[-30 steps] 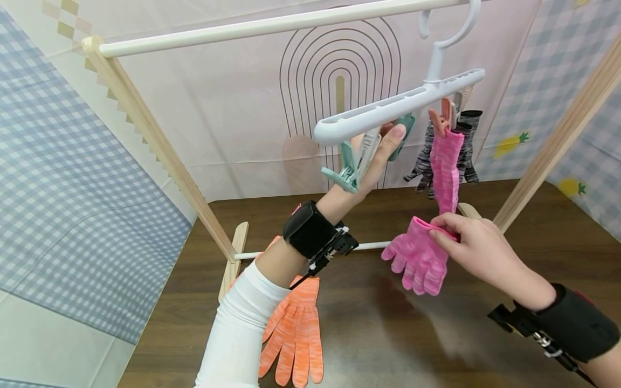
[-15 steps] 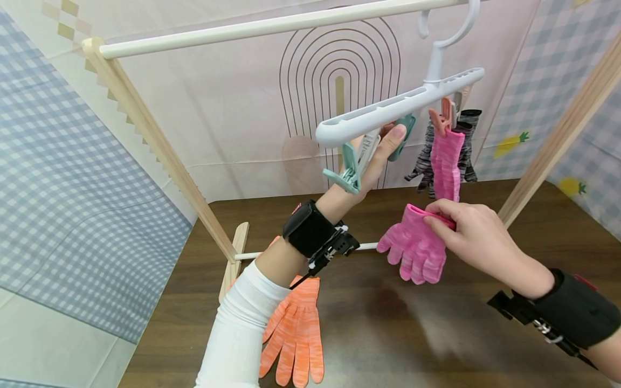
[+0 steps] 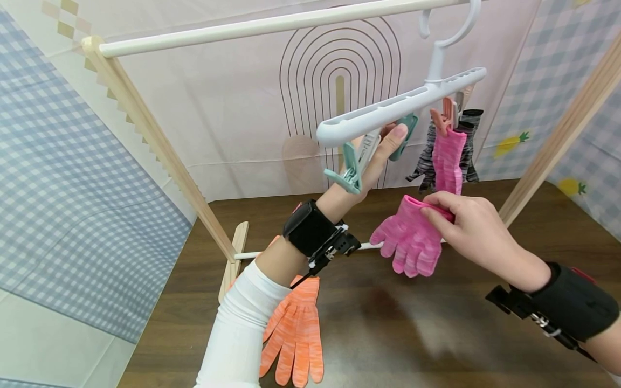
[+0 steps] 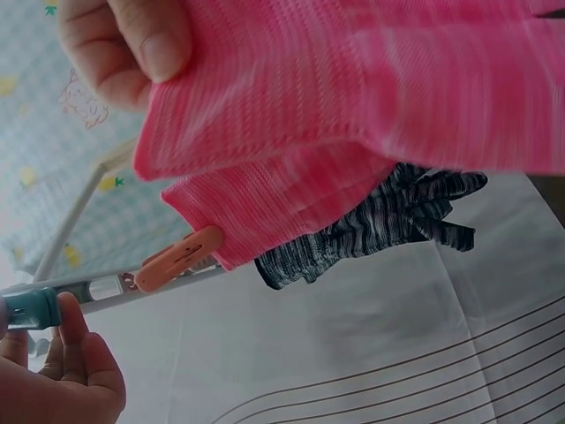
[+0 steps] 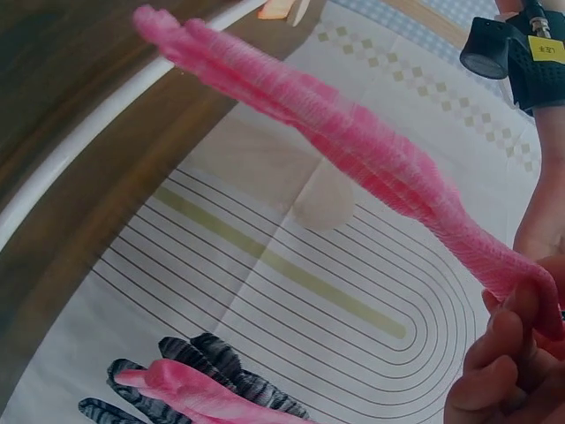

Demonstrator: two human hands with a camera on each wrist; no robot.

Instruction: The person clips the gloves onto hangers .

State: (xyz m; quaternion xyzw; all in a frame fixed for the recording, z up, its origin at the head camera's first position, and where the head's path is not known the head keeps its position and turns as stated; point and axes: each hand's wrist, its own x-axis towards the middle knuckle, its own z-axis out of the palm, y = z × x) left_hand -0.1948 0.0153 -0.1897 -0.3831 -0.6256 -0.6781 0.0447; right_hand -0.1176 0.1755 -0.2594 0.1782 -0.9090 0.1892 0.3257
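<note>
My right hand (image 3: 473, 229) pinches a pink knit glove (image 3: 409, 237) by its cuff, fingers hanging down, below the white hanger (image 3: 398, 108). Behind the hanger, my left hand (image 3: 387, 148) holds a green clothespin (image 3: 405, 137); the left wrist view shows this clothespin (image 4: 33, 309) between thumb and fingers. Another green clothespin (image 3: 350, 175) dangles at the hanger's near end. Toward the other end, a peach clothespin (image 3: 440, 121) holds a second pink glove (image 3: 448, 161). Black-and-grey gloves (image 3: 427, 161) hang behind that one.
The hanger hooks over a white rail (image 3: 262, 27) on a wooden frame (image 3: 160, 145). Orange gloves (image 3: 296, 334) lie on the dark wooden table (image 3: 368, 334), partly under the left forearm. A lower white bar (image 3: 249, 255) crosses the frame. Patterned cloth stands behind.
My right hand has lifted the pink glove upward and slightly left, closer to the hanger. The left hand has stayed nearly still on the green clothespin.
</note>
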